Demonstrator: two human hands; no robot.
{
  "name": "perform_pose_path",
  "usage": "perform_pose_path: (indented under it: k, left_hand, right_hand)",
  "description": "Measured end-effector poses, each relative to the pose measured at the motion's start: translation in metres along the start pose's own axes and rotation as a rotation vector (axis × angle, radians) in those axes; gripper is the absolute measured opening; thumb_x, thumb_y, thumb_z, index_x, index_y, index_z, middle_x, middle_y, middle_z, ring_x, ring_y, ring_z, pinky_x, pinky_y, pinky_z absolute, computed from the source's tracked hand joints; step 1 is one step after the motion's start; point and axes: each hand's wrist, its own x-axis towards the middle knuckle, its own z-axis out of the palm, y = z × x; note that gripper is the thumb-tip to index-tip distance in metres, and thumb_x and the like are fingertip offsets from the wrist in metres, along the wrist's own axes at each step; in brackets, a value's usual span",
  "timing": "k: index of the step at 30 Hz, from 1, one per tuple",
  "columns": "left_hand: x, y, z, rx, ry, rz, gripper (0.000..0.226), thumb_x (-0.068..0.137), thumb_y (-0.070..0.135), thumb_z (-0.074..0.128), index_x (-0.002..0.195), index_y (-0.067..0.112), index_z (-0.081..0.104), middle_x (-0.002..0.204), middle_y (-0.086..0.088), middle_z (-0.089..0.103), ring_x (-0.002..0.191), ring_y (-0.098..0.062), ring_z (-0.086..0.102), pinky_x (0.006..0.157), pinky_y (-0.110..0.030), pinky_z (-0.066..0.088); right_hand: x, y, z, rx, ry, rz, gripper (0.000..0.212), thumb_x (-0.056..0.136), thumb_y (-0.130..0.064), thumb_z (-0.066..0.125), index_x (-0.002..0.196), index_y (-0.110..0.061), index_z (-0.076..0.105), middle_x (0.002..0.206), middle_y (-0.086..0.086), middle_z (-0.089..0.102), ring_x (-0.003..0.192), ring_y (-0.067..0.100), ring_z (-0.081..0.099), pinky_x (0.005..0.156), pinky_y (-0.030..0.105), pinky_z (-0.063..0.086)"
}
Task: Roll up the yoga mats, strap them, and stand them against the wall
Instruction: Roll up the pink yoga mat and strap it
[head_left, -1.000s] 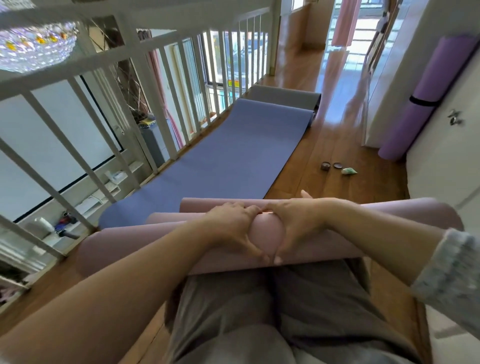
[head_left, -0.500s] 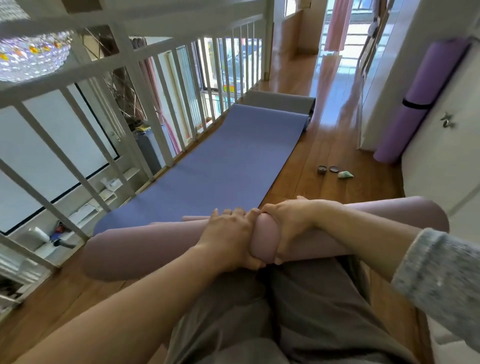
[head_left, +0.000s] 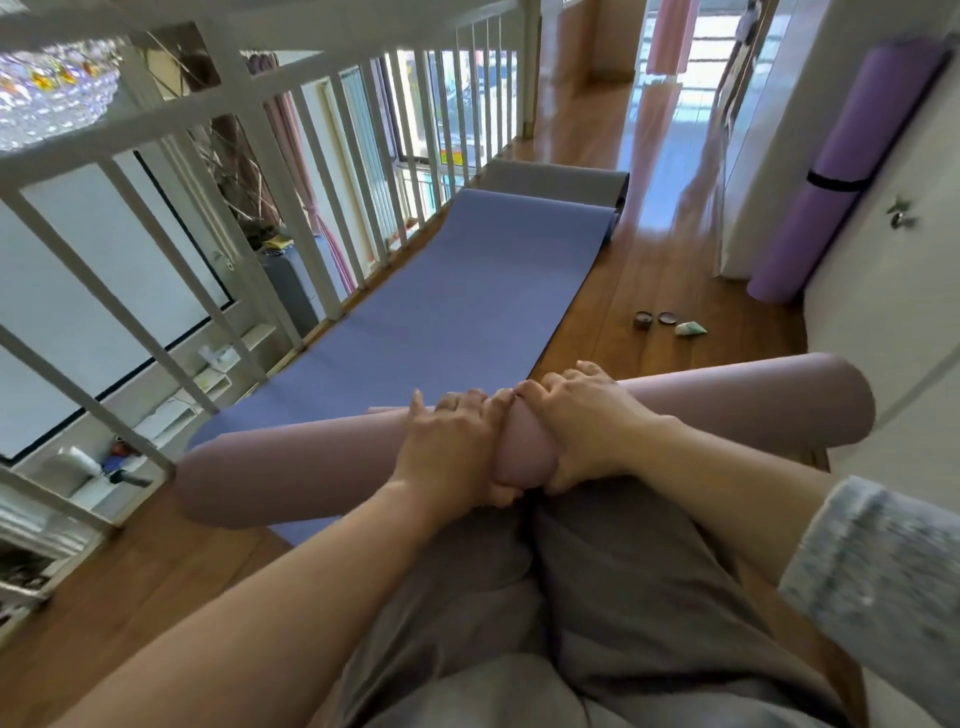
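Gripping a rolled pink mat (head_left: 291, 478) across the lap, the left hand (head_left: 457, 447) and right hand (head_left: 582, 431) curl their fingers round its smooth, soft-looking tube; no strap shows on it. A purple mat (head_left: 831, 171), cinched by a black strap (head_left: 836, 182), already stands against the wall (head_left: 883, 322). A matte blue mat (head_left: 457, 312) lies flat, unrolled, with a grey mat (head_left: 550, 179) beyond.

The left hand (head_left: 452, 452) and right hand (head_left: 582, 431) are bare, as are both forearms. The left arm shows uncovered all the way to the lower left edge of the view. On the right arm a sleeve (head_left: 872, 571) begins partway up the forearm: thick, fuzzy knit, pale grey flecked with white and a faint blue. The legs are covered by loose trousers (head_left: 597, 597) of dull grey-brown cloth, softly creased, with a dark fold between the legs. A paler grey garment (head_left: 483, 696) overlaps them at the bottom edge.
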Motion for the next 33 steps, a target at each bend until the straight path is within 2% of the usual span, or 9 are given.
perform_pose_path:
  k: [6, 9, 12, 17, 21, 23, 27, 30, 33]
  left_hand:
    - [-0.015, 0.002, -0.037, -0.100, 0.017, 0.088, 0.095, 0.070, 0.073, 0.059, 0.145, 0.026, 0.027, 0.130, 0.000, 0.054, 0.116, -0.024, 0.054, 0.105, -0.047, 0.034]
    - [-0.042, 0.011, -0.037, -0.097, 0.033, 0.163, 0.093, 0.069, 0.074, 0.057, 0.144, 0.025, 0.031, 0.131, 0.002, 0.055, 0.116, -0.020, 0.054, 0.105, -0.042, 0.037]
    - [-0.045, 0.018, -0.034, -0.131, -0.010, 0.179, 0.092, 0.067, 0.075, 0.058, 0.143, 0.028, 0.031, 0.128, 0.005, 0.057, 0.114, -0.017, 0.055, 0.104, -0.040, 0.037]
    - [-0.015, 0.005, -0.046, -0.292, -0.317, 0.132, 0.092, 0.066, 0.073, 0.067, 0.142, 0.033, 0.033, 0.125, 0.008, 0.056, 0.112, -0.016, 0.053, 0.096, -0.035, 0.044]
    - [0.003, -0.008, -0.048, -0.462, -0.537, 0.086, 0.095, 0.068, 0.066, 0.072, 0.146, 0.036, 0.028, 0.133, 0.006, 0.053, 0.113, -0.016, 0.052, 0.094, -0.033, 0.047]
    - [0.002, -0.005, -0.047, -0.395, -0.475, 0.066, 0.094, 0.070, 0.069, 0.067, 0.147, 0.032, 0.029, 0.134, 0.005, 0.052, 0.115, -0.017, 0.051, 0.097, -0.036, 0.044]
    - [-0.023, 0.021, -0.026, -0.015, -0.121, 0.065, 0.105, 0.068, 0.074, 0.062, 0.148, 0.021, 0.018, 0.140, -0.002, 0.042, 0.126, -0.025, 0.044, 0.111, -0.048, 0.028]
    - [-0.021, 0.016, -0.021, -0.067, -0.091, 0.051, 0.108, 0.065, 0.070, 0.067, 0.148, 0.021, 0.018, 0.137, -0.003, 0.044, 0.122, -0.025, 0.047, 0.106, -0.043, 0.035]
    - [-0.003, -0.001, -0.032, -0.234, -0.188, 0.060, 0.102, 0.066, 0.068, 0.070, 0.147, 0.026, 0.024, 0.136, 0.001, 0.047, 0.120, -0.021, 0.049, 0.103, -0.038, 0.041]
  right_hand:
    - [-0.021, 0.003, -0.038, -0.018, -0.091, -0.110, 0.084, 0.060, -0.072, 0.067, 0.128, -0.028, 0.043, 0.110, -0.008, 0.061, 0.102, 0.015, 0.059, 0.108, 0.050, 0.027]
    - [-0.047, -0.011, -0.038, -0.010, -0.114, -0.173, 0.081, 0.059, -0.074, 0.065, 0.123, -0.029, 0.046, 0.106, -0.012, 0.062, 0.098, 0.013, 0.058, 0.105, 0.045, 0.031]
    - [-0.057, -0.017, -0.028, 0.098, -0.159, -0.155, 0.082, 0.059, -0.071, 0.068, 0.127, -0.031, 0.045, 0.115, -0.015, 0.060, 0.106, 0.010, 0.055, 0.102, 0.038, 0.035]
    - [-0.059, -0.013, -0.031, 0.127, -0.145, -0.113, 0.089, 0.072, -0.064, 0.068, 0.144, -0.026, 0.031, 0.139, -0.007, 0.046, 0.128, 0.015, 0.042, 0.116, 0.044, 0.021]
    - [-0.055, -0.021, -0.023, 0.076, -0.124, -0.100, 0.106, 0.068, -0.058, 0.075, 0.149, -0.018, 0.020, 0.144, 0.002, 0.038, 0.132, 0.021, 0.036, 0.118, 0.044, 0.018]
    - [-0.043, -0.020, -0.021, 0.089, -0.167, -0.068, 0.108, 0.063, -0.057, 0.079, 0.147, -0.018, 0.024, 0.141, 0.002, 0.041, 0.130, 0.022, 0.038, 0.116, 0.041, 0.023]
    - [-0.019, -0.007, -0.024, 0.238, -0.281, -0.039, 0.099, 0.055, -0.055, 0.084, 0.136, -0.024, 0.037, 0.129, -0.004, 0.049, 0.119, 0.017, 0.045, 0.105, 0.035, 0.040]
    - [-0.007, 0.000, -0.026, 0.304, -0.367, -0.026, 0.098, 0.056, -0.052, 0.085, 0.137, -0.027, 0.036, 0.130, -0.006, 0.049, 0.122, 0.017, 0.046, 0.105, 0.039, 0.040]
    - [-0.016, -0.007, -0.026, 0.161, -0.242, -0.021, 0.103, 0.064, -0.055, 0.079, 0.146, -0.023, 0.026, 0.140, -0.002, 0.043, 0.130, 0.019, 0.040, 0.114, 0.042, 0.026]
